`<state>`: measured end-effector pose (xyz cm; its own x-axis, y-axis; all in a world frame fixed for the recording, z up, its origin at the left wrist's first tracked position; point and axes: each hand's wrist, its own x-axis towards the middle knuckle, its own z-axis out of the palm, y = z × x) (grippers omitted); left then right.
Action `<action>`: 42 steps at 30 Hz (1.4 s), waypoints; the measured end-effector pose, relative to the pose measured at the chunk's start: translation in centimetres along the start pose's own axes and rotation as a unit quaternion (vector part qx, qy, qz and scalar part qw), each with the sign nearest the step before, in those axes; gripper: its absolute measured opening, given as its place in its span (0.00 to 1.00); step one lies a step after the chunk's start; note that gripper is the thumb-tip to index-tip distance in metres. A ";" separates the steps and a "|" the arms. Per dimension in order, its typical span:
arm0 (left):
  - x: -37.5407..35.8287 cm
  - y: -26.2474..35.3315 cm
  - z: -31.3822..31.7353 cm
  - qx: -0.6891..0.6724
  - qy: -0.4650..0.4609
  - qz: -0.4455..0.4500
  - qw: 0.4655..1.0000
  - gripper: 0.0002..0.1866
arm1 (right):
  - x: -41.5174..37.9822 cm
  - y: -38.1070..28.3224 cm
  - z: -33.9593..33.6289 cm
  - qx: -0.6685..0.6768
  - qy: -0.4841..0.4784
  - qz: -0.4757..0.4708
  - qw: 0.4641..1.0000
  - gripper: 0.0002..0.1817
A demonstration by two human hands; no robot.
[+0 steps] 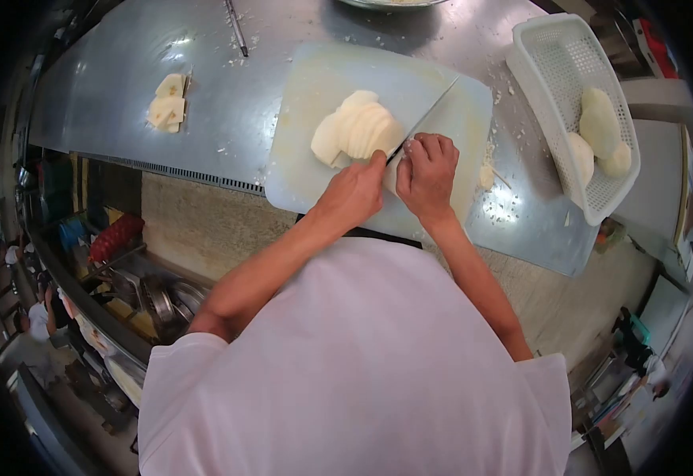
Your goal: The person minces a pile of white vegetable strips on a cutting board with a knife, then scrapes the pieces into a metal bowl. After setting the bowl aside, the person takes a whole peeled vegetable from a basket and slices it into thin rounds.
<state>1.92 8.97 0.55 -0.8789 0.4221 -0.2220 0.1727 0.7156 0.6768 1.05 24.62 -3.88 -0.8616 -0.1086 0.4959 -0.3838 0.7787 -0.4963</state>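
Observation:
My left hand is closed round the handle of a knife. The blade points up and to the right over the white cutting board. Just right of the knife, my right hand has its fingers curled on a pale peeled vegetable piece, which is mostly hidden under the hand. Left of the blade, overlapping pale slices lie fanned out on the board.
A white perforated basket with peeled vegetables stands at the right. Some cut pieces lie on the metal table at the left. A thin dark tool and a metal bowl's rim show at the top.

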 end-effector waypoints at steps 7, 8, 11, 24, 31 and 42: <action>-5.4 2.5 -4.3 -0.018 -0.092 -0.118 0.989 0.08 | -0.2 0.2 -0.1 0.000 0.000 0.016 1.000 0.13; -4.4 1.4 -2.2 0.007 -0.083 -0.096 0.992 0.09 | -0.2 0.1 -0.1 0.002 0.001 0.020 1.000 0.13; -0.9 -0.8 0.6 0.018 -0.033 -0.038 0.999 0.09 | -0.3 0.1 -0.1 0.011 0.006 0.012 1.000 0.13; -1.4 -1.0 1.5 -0.004 -0.016 -0.015 1.000 0.09 | -0.4 0.3 -0.7 0.039 0.007 0.024 0.999 0.11; -2.3 0.4 -1.9 -0.019 -0.018 0.001 1.000 0.09 | -0.7 0.4 -0.7 0.013 -0.002 0.035 0.999 0.12; -1.1 0.0 0.8 -0.019 -0.014 -0.010 1.000 0.08 | -1.0 0.5 -0.3 0.001 0.025 0.023 0.999 0.12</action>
<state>3.25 8.93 0.26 -0.8690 0.4238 -0.2554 0.1374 0.7026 0.6982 1.82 25.25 -4.43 -0.8606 -0.0404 0.5076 -0.3443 0.7806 -0.5216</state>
